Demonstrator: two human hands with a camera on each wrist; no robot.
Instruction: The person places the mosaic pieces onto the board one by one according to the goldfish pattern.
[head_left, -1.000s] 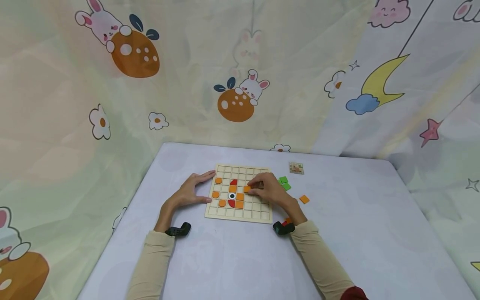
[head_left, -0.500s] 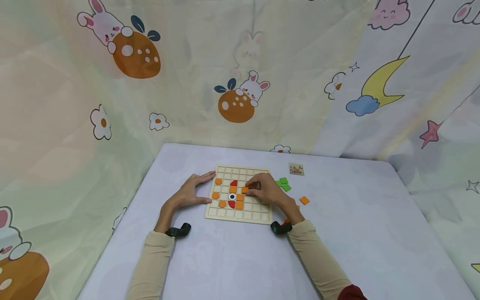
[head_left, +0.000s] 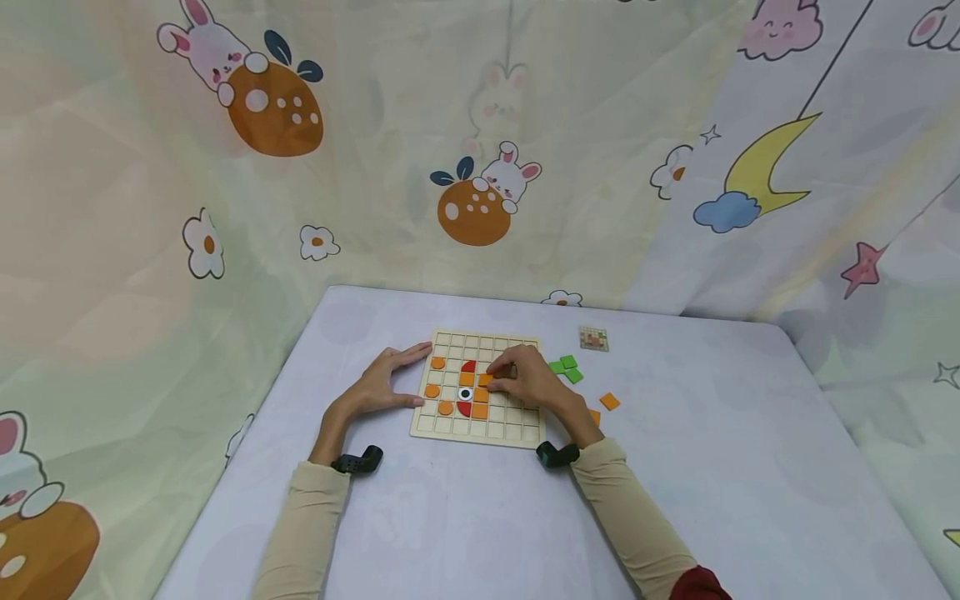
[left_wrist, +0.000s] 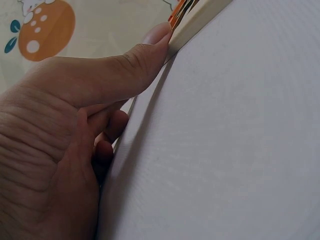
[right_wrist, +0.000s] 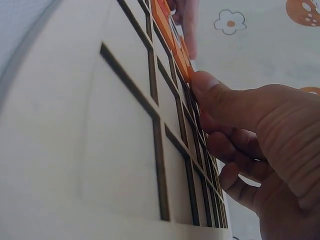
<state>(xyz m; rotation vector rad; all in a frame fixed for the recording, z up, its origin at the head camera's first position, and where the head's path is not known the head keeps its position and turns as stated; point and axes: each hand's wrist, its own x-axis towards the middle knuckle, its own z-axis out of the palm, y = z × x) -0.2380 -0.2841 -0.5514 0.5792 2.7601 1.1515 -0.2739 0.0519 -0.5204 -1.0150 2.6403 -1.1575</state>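
A pale wooden grid board [head_left: 444, 427] lies on the white table. My left hand [head_left: 372, 387] braces its left edge, thumb and fingers spread apart; in the left wrist view the thumb [left_wrist: 125, 72] presses on the board's rim. Over the middle of the board, my right hand [head_left: 531, 379] pinches an orange square tile [head_left: 486, 380] between thumb and fingers. That tile sits right of another orange square [head_left: 467, 379] and just above a column of orange squares [head_left: 479, 410]. Nearby on the grid are an eye tile [head_left: 465, 394], red quarter-round tiles [head_left: 465, 409] and orange round tiles [head_left: 432, 391].
Several green square tiles [head_left: 568, 362] lie right of the board, beside my right hand. Loose orange squares [head_left: 610, 402] are further right, one partly behind the right wrist. A small pattern card [head_left: 593, 338] lies at the back right. A printed cloth wall [head_left: 375, 183] stands behind the table.
My right hand has moved slightly left with the orange square tile, bringing it beside the other orange squares. The right forearm now covers the red piece near the wrist. The left hand stays put.
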